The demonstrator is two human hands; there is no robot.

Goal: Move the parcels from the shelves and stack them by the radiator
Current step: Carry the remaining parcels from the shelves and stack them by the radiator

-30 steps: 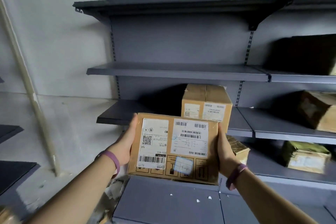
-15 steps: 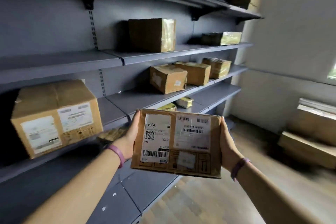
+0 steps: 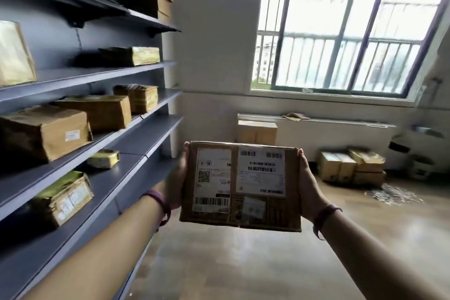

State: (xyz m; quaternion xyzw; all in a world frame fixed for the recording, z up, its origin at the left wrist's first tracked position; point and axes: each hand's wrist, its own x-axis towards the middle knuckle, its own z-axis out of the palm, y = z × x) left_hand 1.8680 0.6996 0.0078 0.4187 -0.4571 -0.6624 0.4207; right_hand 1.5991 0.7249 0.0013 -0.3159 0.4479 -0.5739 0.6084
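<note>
Parcel (image 3: 239,185) held in mid-air between both hands, above the floor (image 3: 243,263).

Hidden or unclear: the fingers of each hand lie behind the parcel, with only a tip showing at each upper corner. The label print is too blurred to read. Both forearms are cut off at the lower edge of view.

Orientation: labelled face turned up toward the person; long axis runs from left hand (image 3: 176,182) to right hand (image 3: 308,187), roughly level.

Hands: each grips one short side, palms facing each other, arms stretched forward.

Left of the left hand, shelves (image 3: 136,134) carry more parcels. Well beyond the hands, the radiator (image 3: 316,134) has boxes (image 3: 353,165) stacked at its foot.
</note>
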